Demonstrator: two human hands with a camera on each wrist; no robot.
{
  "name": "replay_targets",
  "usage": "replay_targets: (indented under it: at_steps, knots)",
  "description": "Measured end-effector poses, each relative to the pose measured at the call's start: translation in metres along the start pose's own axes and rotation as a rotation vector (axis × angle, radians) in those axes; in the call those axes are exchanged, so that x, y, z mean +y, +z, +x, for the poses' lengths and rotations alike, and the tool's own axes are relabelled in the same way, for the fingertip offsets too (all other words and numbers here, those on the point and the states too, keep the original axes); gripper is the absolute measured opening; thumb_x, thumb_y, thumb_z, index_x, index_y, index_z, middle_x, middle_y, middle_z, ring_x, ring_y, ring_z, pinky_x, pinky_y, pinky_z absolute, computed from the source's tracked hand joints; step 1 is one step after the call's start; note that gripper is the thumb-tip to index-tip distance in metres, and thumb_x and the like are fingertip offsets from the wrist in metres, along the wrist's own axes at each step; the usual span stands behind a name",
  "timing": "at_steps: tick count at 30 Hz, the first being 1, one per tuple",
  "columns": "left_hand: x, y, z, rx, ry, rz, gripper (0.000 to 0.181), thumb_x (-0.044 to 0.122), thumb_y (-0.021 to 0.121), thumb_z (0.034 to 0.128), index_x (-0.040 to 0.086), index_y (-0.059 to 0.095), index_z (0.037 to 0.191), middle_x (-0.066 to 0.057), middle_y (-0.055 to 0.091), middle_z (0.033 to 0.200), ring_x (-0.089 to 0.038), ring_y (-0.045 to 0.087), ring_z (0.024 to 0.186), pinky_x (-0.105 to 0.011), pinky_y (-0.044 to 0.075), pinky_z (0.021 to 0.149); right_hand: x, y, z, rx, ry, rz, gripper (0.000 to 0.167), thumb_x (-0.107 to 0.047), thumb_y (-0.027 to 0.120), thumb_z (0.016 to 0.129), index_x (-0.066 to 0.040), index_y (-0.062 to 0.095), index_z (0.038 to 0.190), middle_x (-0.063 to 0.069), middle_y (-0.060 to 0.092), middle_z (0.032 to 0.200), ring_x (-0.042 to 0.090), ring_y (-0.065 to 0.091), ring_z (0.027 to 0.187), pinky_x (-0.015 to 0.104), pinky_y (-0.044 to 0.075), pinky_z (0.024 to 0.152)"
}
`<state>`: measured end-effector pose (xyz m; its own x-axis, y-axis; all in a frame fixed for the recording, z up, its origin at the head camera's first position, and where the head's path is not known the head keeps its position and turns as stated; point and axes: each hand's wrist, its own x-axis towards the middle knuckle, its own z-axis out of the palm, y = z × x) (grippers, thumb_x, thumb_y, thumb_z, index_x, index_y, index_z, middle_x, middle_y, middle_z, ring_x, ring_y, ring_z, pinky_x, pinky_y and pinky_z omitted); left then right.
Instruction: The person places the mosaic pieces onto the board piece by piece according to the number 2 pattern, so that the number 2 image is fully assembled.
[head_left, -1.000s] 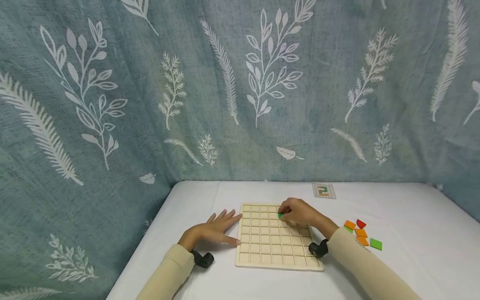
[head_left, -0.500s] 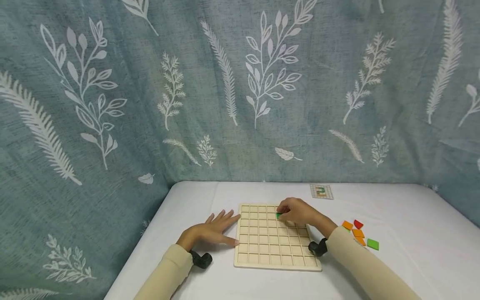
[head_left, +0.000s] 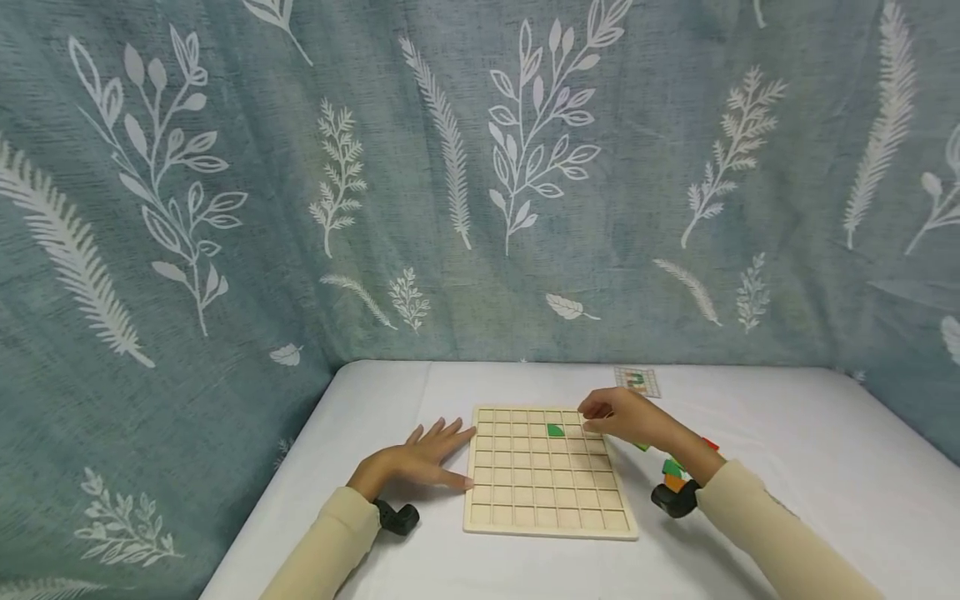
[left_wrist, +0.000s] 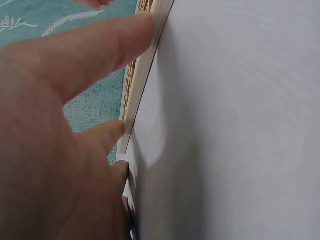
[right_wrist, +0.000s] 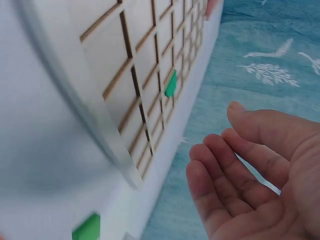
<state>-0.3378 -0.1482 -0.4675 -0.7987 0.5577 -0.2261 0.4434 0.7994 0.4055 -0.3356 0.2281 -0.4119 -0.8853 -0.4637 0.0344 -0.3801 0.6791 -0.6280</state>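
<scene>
A pale wooden grid board lies on the white table. One green rounded piece sits in a cell of its second row from the back. Spread out at the board's left edge is my left hand; in the left wrist view its thumb and a fingertip touch the board's side. My right hand hovers by the back right corner of the board. The right wrist view has its fingers loosely bent, with nothing held, apart from the green piece.
Right of the board lie loose green, orange and red pieces, partly hidden by the right forearm. A small printed pattern card rests at the back. A leaf-patterned curtain hangs behind the table.
My right hand has let go of the green piece, which stays in its cell, and has moved right. The left hand keeps its place at the board's edge.
</scene>
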Motion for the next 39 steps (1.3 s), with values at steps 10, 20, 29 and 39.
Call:
replay_targets:
  at_steps: [10,20,29,39]
  knots:
    - [-0.003,-0.004,-0.005,0.008,-0.008,0.0,0.095,0.068,0.06,0.0862,0.029,0.017,0.162,-0.006,0.008,0.17,-0.033,0.0,0.157,-0.059,0.001,0.124,0.019,-0.023,-0.037,0.112,0.091,0.032,0.034,-0.026,0.068,0.096,-0.005,0.066,0.122,0.009,0.069,0.115,0.022,0.066,0.103,0.038,0.057,0.085]
    - [-0.004,0.002,-0.007,0.001,0.005,-0.025,0.096,0.069,0.059,0.0859,0.027,0.017,0.162,-0.007,0.008,0.17,-0.034,-0.001,0.157,-0.06,-0.002,0.124,0.046,-0.012,-0.052,0.138,0.217,0.071,0.038,-0.025,0.068,0.096,0.001,0.064,0.124,0.014,0.069,0.115,0.025,0.066,0.103,0.039,0.058,0.084]
    - [0.0,0.0,-0.003,0.002,0.009,-0.025,0.095,0.068,0.059,0.0866,0.028,0.017,0.162,-0.007,0.007,0.17,-0.034,-0.001,0.157,-0.06,-0.001,0.124,0.063,-0.011,-0.054,0.168,0.234,-0.081,0.033,-0.023,0.07,0.094,0.002,0.067,0.116,0.013,0.07,0.106,0.028,0.066,0.097,0.044,0.057,0.082]
    - [0.001,0.001,-0.001,-0.004,0.009,-0.02,0.095,0.069,0.059,0.0864,0.029,0.016,0.162,-0.005,0.007,0.17,-0.033,-0.001,0.157,-0.059,-0.001,0.124,0.069,-0.001,-0.051,0.187,0.177,-0.179,0.031,-0.019,0.076,0.089,0.004,0.07,0.108,0.01,0.069,0.097,0.021,0.064,0.087,0.04,0.057,0.077]
